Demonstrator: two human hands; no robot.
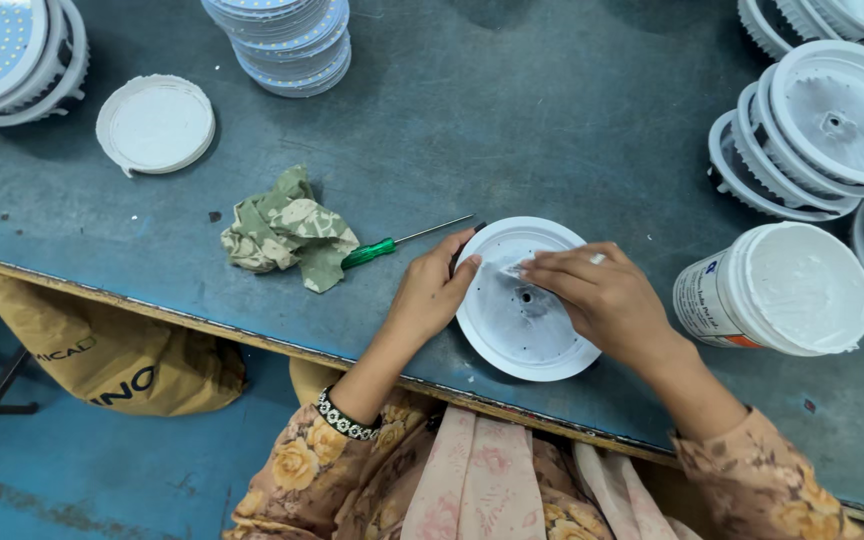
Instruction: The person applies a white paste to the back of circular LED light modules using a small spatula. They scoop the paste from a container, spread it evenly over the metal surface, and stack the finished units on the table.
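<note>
Near the lower middle of the frame we see a round white plastic lamp housing with a small centre hole point(524, 318) lying flat on the blue-grey metal worktable point(552, 120), close to its front edge. The left hand point(430, 292) rests against the housing's left rim, its fingers held together and curved along the edge to steady it. The right hand point(600, 295) lies over the housing's upper right part, its fingers extended and pressed together with the tips touching the inner surface, where a smear of white paste shows; we cannot tell whether anything is pinched between them. Just left of the left hand lies a green-handled screwdriver point(382, 247), its shaft pointing toward the housing, and beside it a crumpled green patterned cloth point(287, 232). At the right of the frame stands an open white plastic tub of white paste point(777, 290), near the right forearm. Above it, at the upper right, overlapping white ribbed housings point(812, 130) are piled. At the upper left sit a loose white round lid point(155, 124) and a stack of clear diffuser discs point(287, 40).
</note>
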